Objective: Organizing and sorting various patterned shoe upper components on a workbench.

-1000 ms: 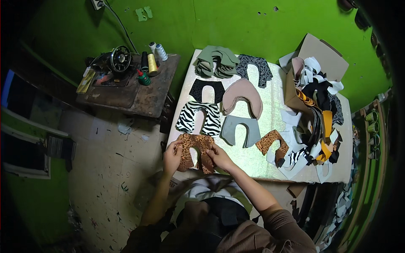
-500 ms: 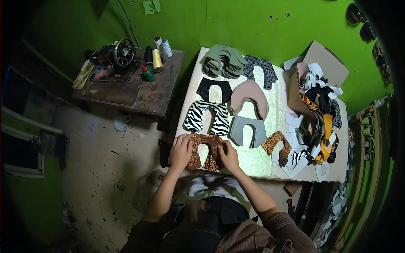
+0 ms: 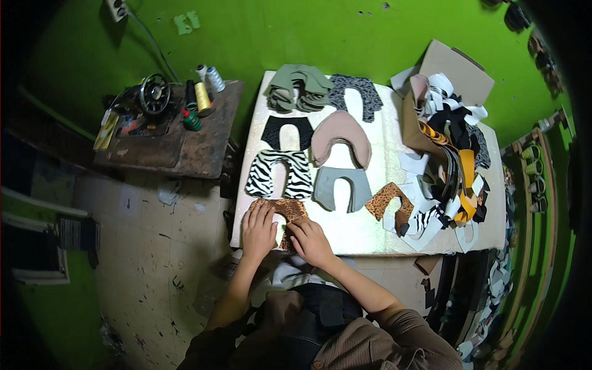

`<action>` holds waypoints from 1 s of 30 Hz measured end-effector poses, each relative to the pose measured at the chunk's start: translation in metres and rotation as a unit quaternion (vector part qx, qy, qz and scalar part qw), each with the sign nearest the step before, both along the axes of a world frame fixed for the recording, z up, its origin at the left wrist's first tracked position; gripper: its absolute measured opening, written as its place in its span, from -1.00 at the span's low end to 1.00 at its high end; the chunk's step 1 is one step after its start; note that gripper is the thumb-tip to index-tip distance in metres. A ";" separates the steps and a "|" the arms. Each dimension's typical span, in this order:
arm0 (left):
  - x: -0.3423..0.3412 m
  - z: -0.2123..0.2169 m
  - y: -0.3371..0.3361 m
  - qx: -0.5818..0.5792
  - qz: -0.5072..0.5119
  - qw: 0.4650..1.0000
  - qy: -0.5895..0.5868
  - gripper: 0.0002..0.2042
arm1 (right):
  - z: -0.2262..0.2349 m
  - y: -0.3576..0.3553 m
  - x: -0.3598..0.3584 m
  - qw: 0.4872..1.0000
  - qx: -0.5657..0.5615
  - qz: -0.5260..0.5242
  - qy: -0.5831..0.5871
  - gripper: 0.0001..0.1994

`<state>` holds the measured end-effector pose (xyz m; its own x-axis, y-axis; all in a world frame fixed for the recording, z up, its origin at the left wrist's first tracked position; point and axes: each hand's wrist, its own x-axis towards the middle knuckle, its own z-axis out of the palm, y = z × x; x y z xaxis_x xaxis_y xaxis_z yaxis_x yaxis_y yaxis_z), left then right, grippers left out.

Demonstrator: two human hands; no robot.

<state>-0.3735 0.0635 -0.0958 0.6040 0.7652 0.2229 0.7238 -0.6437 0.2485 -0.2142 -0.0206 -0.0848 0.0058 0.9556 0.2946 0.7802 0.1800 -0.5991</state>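
Note:
A small stack of brown leopard-print, arch-shaped pieces (image 3: 293,209) lies at the front left of the pale table (image 3: 376,237). My left hand (image 3: 260,233) rests flat on its left part, fingers stretched forward. On the right part lies my right hand (image 3: 313,242), its fingers extended over the pieces. Both hands cover much of the stack. Just beyond are zebra-print arches (image 3: 259,177). Grey arches (image 3: 324,188) sit to their right. Farther back are black patterned arches (image 3: 271,132), pink arches (image 3: 339,128), an olive-green pile (image 3: 296,75) and dark grey speckled arches (image 3: 369,98).
At the right, a cardboard box (image 3: 414,126) overflows with scraps; a loose leopard-print piece (image 3: 383,197) lies beside its spill. A sewing machine (image 3: 132,111) and thread cones (image 3: 202,97) stand on a wooden table (image 3: 206,154) at the left. Green walls enclose the area.
My hands have shifted from the outer edges of the leopard-print stack onto its top, the right one moving inward. The whole view has turned slightly, so the table appears farther left.

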 end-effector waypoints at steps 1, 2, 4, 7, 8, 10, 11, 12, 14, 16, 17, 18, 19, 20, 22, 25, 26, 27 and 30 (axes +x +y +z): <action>0.006 0.002 0.000 0.034 0.001 0.999 -0.027 -0.66 | 0.004 -0.001 0.007 1.000 0.028 -0.001 -0.002 -0.71; 0.014 0.008 0.001 0.038 -0.010 0.998 -0.052 -0.67 | 0.007 -0.003 0.015 0.998 0.055 -0.002 -0.004 -0.71; 0.040 0.018 0.001 0.033 -0.030 0.995 -0.092 -0.70 | 0.010 -0.011 0.037 0.999 0.046 -0.024 0.011 -0.71; 0.086 0.029 -0.004 0.011 -0.086 0.989 -0.116 -0.71 | 0.016 -0.023 0.078 0.994 0.056 -0.081 0.036 -0.72; 0.105 0.032 -0.007 0.012 -0.103 0.987 -0.125 -0.73 | 0.018 -0.027 0.095 0.991 0.063 -0.113 0.030 -0.73; 0.145 0.036 -0.015 -0.011 -0.158 0.978 -0.137 -0.73 | 0.022 -0.033 0.132 0.980 0.083 -0.179 0.006 -0.74; 0.165 0.037 -0.018 -0.017 -0.188 0.971 -0.146 -0.73 | 0.020 -0.038 0.154 0.977 0.057 -0.206 0.000 -0.74; 0.184 0.037 -0.021 -0.024 -0.210 0.966 -0.147 -0.72 | 0.020 -0.042 0.173 0.971 0.041 -0.234 -0.035 -0.73; 0.219 0.035 -0.025 -0.035 -0.242 0.959 -0.142 -0.73 | 0.014 -0.050 0.208 0.958 -0.012 -0.274 -0.086 -0.70; 0.248 0.033 -0.031 -0.057 -0.278 0.951 -0.122 -0.74 | 0.005 -0.059 0.235 0.944 -0.056 -0.296 -0.138 -0.65; 0.258 0.031 -0.033 -0.055 -0.281 0.951 -0.120 -0.74 | 0.004 -0.062 0.244 0.943 -0.053 -0.299 -0.136 -0.65; 0.268 0.029 -0.037 -0.070 -0.274 0.953 -0.108 -0.74 | 0.003 -0.063 0.254 0.943 -0.110 -0.277 -0.146 -0.60; 0.277 0.027 -0.039 -0.086 -0.266 0.955 -0.096 -0.74 | 0.002 -0.064 0.262 0.940 -0.166 -0.253 -0.155 -0.56; 0.284 0.023 -0.043 -0.089 -0.261 0.956 -0.096 -0.75 | -0.003 -0.064 0.270 0.942 -0.161 -0.242 -0.169 -0.57; 0.291 0.017 -0.048 -0.089 -0.254 0.958 -0.093 -0.75 | -0.014 -0.061 0.280 0.951 -0.139 -0.237 -0.140 -0.70; 0.301 0.021 -0.053 -0.126 -0.240 0.960 -0.067 -0.70 | -0.022 -0.058 0.290 0.961 -0.130 -0.203 -0.137 -0.80; 0.302 0.023 -0.054 -0.128 -0.230 0.963 -0.064 -0.65 | -0.016 -0.057 0.289 0.968 -0.129 -0.183 -0.113 -0.79; 0.301 0.025 -0.055 -0.132 -0.220 0.965 -0.061 -0.61 | -0.008 -0.058 0.289 0.974 -0.129 -0.163 -0.088 -0.77; 0.304 0.036 -0.053 -0.146 -0.236 0.957 -0.089 -0.48 | 0.019 -0.060 0.293 0.992 -0.097 -0.085 -0.011 -0.76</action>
<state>-0.0690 0.0101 -0.0597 0.8697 0.4623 0.1726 0.2990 -0.7720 0.5609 0.0786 -0.0805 -0.0661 0.1681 0.9800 0.1067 0.8024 -0.0732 -0.5923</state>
